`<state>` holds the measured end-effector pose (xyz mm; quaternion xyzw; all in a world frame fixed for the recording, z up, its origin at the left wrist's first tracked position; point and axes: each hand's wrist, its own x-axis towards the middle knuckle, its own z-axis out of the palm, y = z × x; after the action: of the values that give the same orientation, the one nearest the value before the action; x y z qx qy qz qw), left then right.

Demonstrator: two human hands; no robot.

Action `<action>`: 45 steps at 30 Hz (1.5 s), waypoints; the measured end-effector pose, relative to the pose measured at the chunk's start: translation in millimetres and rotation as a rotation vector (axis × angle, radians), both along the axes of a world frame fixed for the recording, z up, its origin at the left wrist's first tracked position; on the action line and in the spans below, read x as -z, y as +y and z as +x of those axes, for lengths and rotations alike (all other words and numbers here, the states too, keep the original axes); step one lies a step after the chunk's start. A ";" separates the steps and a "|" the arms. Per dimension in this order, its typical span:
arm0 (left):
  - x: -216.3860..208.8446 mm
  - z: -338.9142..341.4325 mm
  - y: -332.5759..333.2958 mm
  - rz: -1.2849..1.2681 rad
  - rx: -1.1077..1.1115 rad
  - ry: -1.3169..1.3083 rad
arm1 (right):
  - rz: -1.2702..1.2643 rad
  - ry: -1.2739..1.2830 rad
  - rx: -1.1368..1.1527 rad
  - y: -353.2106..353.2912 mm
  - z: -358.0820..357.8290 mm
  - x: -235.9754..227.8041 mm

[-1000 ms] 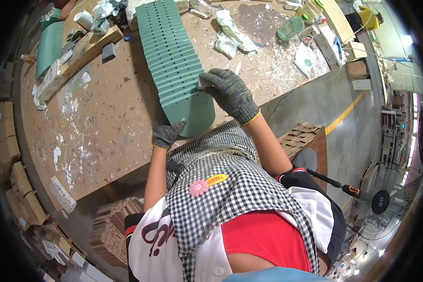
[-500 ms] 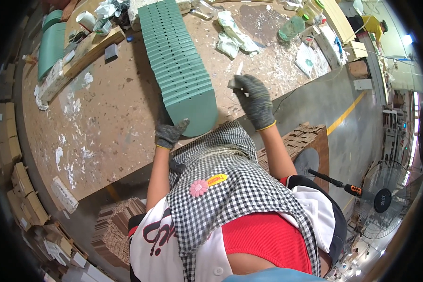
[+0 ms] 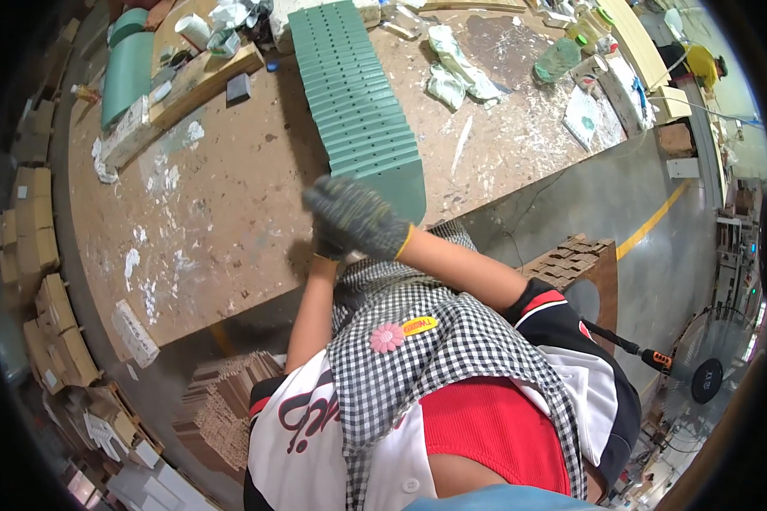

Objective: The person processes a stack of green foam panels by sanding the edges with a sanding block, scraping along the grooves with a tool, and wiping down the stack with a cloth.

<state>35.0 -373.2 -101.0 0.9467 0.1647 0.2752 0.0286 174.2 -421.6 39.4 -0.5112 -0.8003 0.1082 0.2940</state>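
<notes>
A long row of overlapping green boards with small dark holes lies on the workbench. The nearest board shows its rounded end at the bench's front edge. My right hand, in a dark grey knitted glove, reaches across to the board's near left side, fingers curled. The small grey block it held a moment ago is hidden beneath it. My left hand, in a matching glove, is just below it and largely covered, so its fingers and grip do not show.
On the workbench are a dark block, a crumpled cloth, a green bottle and a wooden bar. Stacked wood strips stand below at left, more strips at right near a fan.
My right hand has swung left from beside the boards to over my left hand, and the block has gone from sight. The whole view has shifted slightly.
</notes>
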 end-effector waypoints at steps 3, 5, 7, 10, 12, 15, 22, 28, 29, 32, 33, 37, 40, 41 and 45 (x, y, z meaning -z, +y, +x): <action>11.1 -6.1 -16.9 -0.640 -0.165 -0.164 | -0.276 0.044 -0.076 3.1 -12.6 -19.4; 20.7 -5.7 -17.5 -0.956 -0.254 -0.241 | -0.216 0.138 0.044 -4.6 8.2 -21.3; 28.1 -3.1 -13.6 -1.024 -0.306 -0.186 | 0.115 0.096 0.243 -19.0 49.7 -1.3; 45.1 -5.7 -18.1 -0.816 -0.396 -0.035 | 0.085 0.484 0.686 -36.4 110.8 9.7; 41.5 -5.1 -18.6 -1.089 -0.391 -0.130 | -0.035 0.454 0.842 -45.0 127.8 8.4; 47.9 -5.4 -18.8 -1.062 -0.406 -0.134 | -0.009 0.434 0.742 -42.9 126.3 13.6; 59.0 -11.9 -18.3 -1.141 -0.355 -0.224 | 0.053 0.178 0.706 -36.2 143.0 24.4; 49.9 -7.5 -19.9 -1.106 -0.327 -0.271 | 0.067 0.215 0.512 -34.6 142.9 33.7; 54.0 -9.2 -18.8 -1.108 -0.331 -0.270 | 0.030 0.163 0.599 -36.4 143.7 27.7; 60.8 -12.3 -16.7 -0.884 -0.328 -0.192 | 0.084 0.338 0.583 -37.9 136.0 21.2; 59.7 -11.7 -16.0 -0.855 -0.331 -0.173 | 0.101 0.312 0.525 -38.9 134.1 18.5; 38.9 -5.0 -15.6 -1.023 -0.327 -0.163 | 0.025 0.307 0.722 -47.3 142.1 26.5; 41.3 -6.1 -16.8 -1.138 -0.339 -0.147 | -0.038 0.527 0.652 -54.2 132.8 13.3; 45.2 -7.6 -16.5 -1.142 -0.338 -0.143 | 0.005 0.443 0.566 -55.9 132.8 17.1; 52.2 -10.8 -12.8 -1.007 -0.284 -0.202 | -0.008 0.462 0.756 -47.7 140.8 23.3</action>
<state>24.2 -386.1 -153.2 0.7530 0.3993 0.2533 0.4577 314.9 -469.4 16.2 -0.7315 -0.4698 0.1075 0.4823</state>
